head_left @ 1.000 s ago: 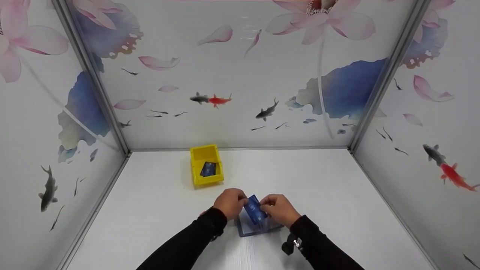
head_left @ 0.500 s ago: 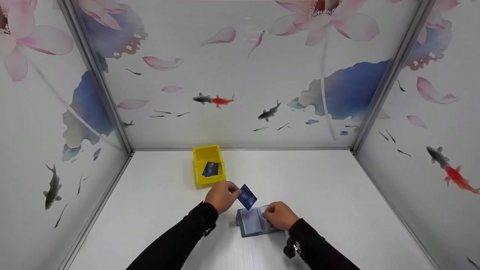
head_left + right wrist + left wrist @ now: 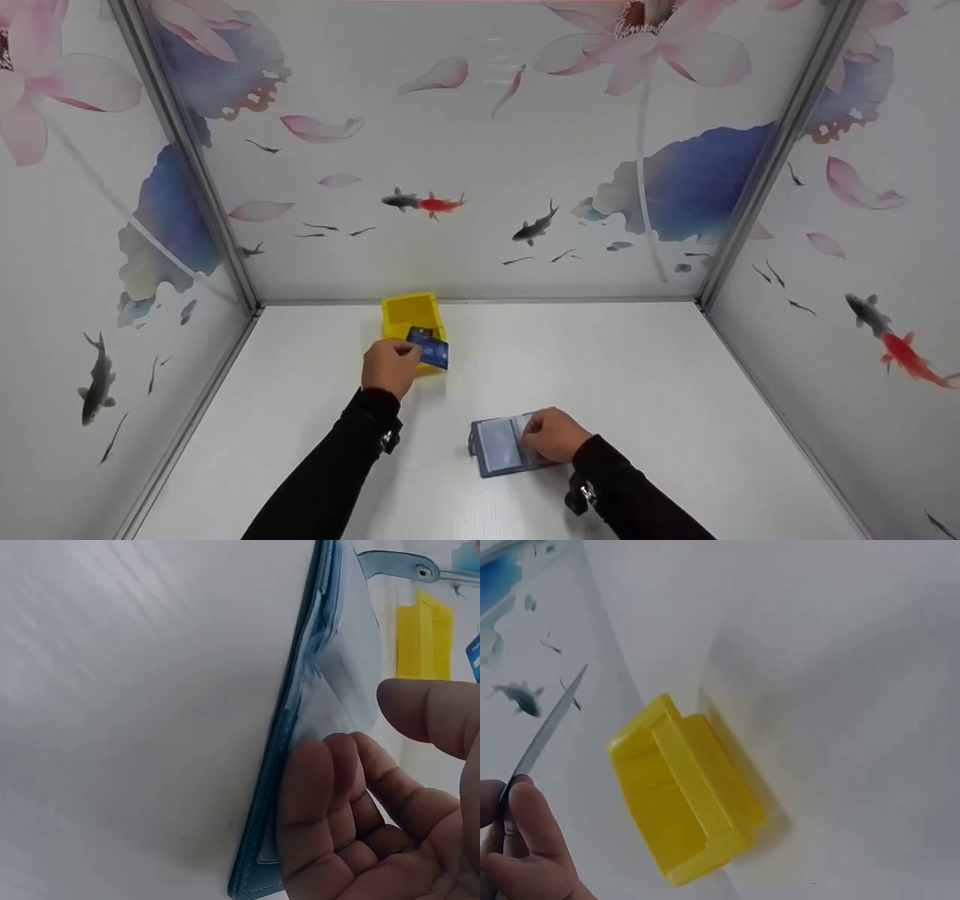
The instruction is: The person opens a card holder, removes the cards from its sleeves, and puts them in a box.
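My left hand (image 3: 391, 364) pinches a dark blue card (image 3: 435, 355) by its edge, over the front of the yellow bin (image 3: 409, 307). The left wrist view shows this card (image 3: 551, 724) nearly edge-on between thumb and fingers. Part of another blue card (image 3: 420, 331) shows inside the bin, behind the held one. Nearer to me, a blue-grey card holder (image 3: 496, 446) lies spread on the table with clear plastic sleeves. My right hand (image 3: 555, 435) rests at its right half. In the right wrist view its bent fingers (image 3: 307, 787) touch the sleeves, the thumb standing apart.
The bin backs toward the patterned rear wall (image 3: 480, 255), left of centre. Side walls with metal corner posts (image 3: 720, 259) bound the white table (image 3: 600, 360). A strap with a snap (image 3: 424, 571) sticks out from the holder's left side.
My left hand has carried the card from above the holder, left and away from me, to the bin. My right hand has let go of the card and stays at the holder.
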Motion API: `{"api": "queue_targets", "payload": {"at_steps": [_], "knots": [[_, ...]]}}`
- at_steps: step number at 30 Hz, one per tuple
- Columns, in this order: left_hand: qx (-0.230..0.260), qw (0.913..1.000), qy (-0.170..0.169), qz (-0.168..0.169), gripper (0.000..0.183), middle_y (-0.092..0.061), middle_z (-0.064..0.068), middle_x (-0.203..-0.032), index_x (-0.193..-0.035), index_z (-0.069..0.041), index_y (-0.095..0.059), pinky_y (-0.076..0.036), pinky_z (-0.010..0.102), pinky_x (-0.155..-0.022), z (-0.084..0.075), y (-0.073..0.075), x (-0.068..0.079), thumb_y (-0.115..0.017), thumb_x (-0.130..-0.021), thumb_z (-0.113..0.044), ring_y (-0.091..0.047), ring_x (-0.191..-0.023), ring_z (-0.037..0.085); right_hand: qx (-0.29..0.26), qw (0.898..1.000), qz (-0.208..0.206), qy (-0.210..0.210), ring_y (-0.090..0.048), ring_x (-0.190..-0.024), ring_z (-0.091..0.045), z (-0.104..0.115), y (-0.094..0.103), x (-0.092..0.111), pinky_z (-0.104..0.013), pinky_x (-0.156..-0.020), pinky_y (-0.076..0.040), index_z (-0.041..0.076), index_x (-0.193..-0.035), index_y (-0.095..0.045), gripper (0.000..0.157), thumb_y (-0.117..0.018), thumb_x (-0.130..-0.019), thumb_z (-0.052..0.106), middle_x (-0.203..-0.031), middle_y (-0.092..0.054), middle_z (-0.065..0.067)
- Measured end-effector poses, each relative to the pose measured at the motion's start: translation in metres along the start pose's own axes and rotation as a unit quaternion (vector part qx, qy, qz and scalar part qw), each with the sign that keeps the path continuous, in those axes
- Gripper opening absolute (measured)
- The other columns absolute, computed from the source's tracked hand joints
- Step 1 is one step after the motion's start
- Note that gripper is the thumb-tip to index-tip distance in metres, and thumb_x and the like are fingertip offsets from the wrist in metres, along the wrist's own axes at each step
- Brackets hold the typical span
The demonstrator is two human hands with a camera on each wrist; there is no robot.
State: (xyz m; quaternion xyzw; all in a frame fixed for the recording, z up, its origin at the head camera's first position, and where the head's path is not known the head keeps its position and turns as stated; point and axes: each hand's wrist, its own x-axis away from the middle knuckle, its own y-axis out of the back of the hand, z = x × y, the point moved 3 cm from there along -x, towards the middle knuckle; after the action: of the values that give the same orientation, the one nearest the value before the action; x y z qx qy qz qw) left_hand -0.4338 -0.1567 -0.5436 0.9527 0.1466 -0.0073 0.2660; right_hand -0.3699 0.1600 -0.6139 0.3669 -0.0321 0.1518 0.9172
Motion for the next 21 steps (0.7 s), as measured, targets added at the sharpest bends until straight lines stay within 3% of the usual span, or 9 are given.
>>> {"api": "queue_targets", "payload": {"at_steps": [6, 13, 21], "knots": [[0.015, 0.9981, 0.043, -0.042, 0.024, -0.085, 0.020, -0.112, -0.114, -0.001, -0.087, -0.066, 0.045, -0.086, 0.018, 0.011, -0.017, -0.077, -0.106, -0.021, -0.080, -0.091, 0.030, -0.004, 1.000, 0.014, -0.003, -0.064, -0.076, -0.014, -0.001, 0.002, -0.001, -0.026, -0.063, -0.052, 0.005, -0.100, -0.079, 0.009, -0.080, -0.098, 0.014, -0.088, -0.071, -0.001], [-0.001, 0.9950, 0.066, -0.075, 0.026, -0.085, 0.024, -0.114, -0.113, 0.003, -0.086, -0.063, 0.054, -0.096, 0.029, 0.011, -0.032, -0.073, -0.105, -0.017, -0.079, -0.101, 0.038, -0.010, 0.999, 0.019, -0.023, -0.066, -0.079, -0.015, -0.007, 0.001, -0.005, -0.027, -0.067, -0.054, 0.008, -0.102, -0.079, 0.012, -0.081, -0.099, 0.018, -0.094, -0.072, -0.002], [0.030, 0.9925, 0.090, -0.077, 0.040, -0.072, 0.029, -0.147, -0.144, 0.004, -0.070, -0.057, 0.057, -0.112, 0.034, 0.001, -0.038, -0.067, -0.108, -0.012, -0.071, -0.131, 0.045, -0.005, 1.000, 0.019, -0.013, -0.065, -0.078, -0.014, -0.007, 0.002, -0.003, -0.026, -0.067, -0.053, 0.007, -0.102, -0.079, 0.009, -0.079, -0.099, 0.016, -0.090, -0.073, -0.001]]}}
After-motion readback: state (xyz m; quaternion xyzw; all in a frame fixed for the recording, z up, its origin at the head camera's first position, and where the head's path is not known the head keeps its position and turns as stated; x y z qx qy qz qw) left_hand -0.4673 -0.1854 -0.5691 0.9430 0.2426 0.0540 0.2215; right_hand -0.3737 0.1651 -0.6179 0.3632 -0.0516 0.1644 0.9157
